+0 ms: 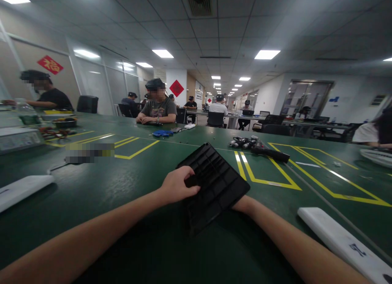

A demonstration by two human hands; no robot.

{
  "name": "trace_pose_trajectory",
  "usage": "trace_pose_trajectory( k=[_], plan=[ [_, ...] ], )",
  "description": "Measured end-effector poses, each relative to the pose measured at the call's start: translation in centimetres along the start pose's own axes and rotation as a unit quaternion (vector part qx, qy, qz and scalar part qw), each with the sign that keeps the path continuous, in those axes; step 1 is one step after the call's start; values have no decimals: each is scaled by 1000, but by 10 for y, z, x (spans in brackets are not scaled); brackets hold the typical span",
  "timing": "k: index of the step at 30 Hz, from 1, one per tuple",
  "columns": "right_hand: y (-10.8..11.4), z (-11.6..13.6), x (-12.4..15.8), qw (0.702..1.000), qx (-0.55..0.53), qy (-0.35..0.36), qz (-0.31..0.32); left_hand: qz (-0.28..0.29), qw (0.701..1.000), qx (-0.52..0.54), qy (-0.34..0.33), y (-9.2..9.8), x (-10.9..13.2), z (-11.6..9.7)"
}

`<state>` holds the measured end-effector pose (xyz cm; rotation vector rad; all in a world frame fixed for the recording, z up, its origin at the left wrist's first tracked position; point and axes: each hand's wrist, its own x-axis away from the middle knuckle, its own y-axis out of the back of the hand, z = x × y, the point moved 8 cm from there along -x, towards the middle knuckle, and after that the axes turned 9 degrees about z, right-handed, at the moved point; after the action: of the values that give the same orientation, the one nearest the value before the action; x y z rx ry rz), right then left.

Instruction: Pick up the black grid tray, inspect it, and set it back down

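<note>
A black ribbed plastic panel [214,182] is held tilted above the green table [122,182]. My left hand [177,185] grips its left edge, fingers curled over the ribbed face. My right hand [241,204] is under the panel's lower right corner; only the wrist shows and its fingers are hidden behind the panel.
A black screwdriver-like tool [271,154] and a cluster of small metal parts [245,142] lie beyond the panel, beside yellow floor-tape boxes. White strips lie at left [24,188] and right [346,243]. Blue gloves [162,133] lie before a seated person [157,106]. Other people sit around.
</note>
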<state>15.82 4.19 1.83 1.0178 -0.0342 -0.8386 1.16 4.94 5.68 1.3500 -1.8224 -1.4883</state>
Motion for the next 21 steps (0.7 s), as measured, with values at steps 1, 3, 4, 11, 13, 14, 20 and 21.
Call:
trace_pose_trajectory(
  k=[1, 3, 4, 11, 13, 14, 20, 21],
  plan=[
    [5, -7, 0, 999, 32, -26, 11, -8, 1000, -13, 27, 7, -2, 10],
    [26, -28, 5, 987, 115, -117, 5, -18, 994, -39, 101, 25, -7, 38],
    [40, -40, 11, 971, 157, -178, -14, -19, 988, -53, 141, 34, -9, 56],
    [94, -101, 63, 844, 328, -422, -49, -10, 918, -128, 375, 69, 3, 164],
    [91, -109, 68, 834, 335, -436, -34, 3, 914, -129, 386, 66, 7, 175],
    [90, -111, 70, 832, 337, -441, -29, 11, 913, -130, 386, 64, 8, 178],
    [94, -100, 65, 821, 366, -432, -64, -24, 930, -151, 335, 69, 2, 168],
    [95, -93, 61, 823, 371, -423, -79, -47, 938, -157, 304, 69, -2, 159]
  ],
)
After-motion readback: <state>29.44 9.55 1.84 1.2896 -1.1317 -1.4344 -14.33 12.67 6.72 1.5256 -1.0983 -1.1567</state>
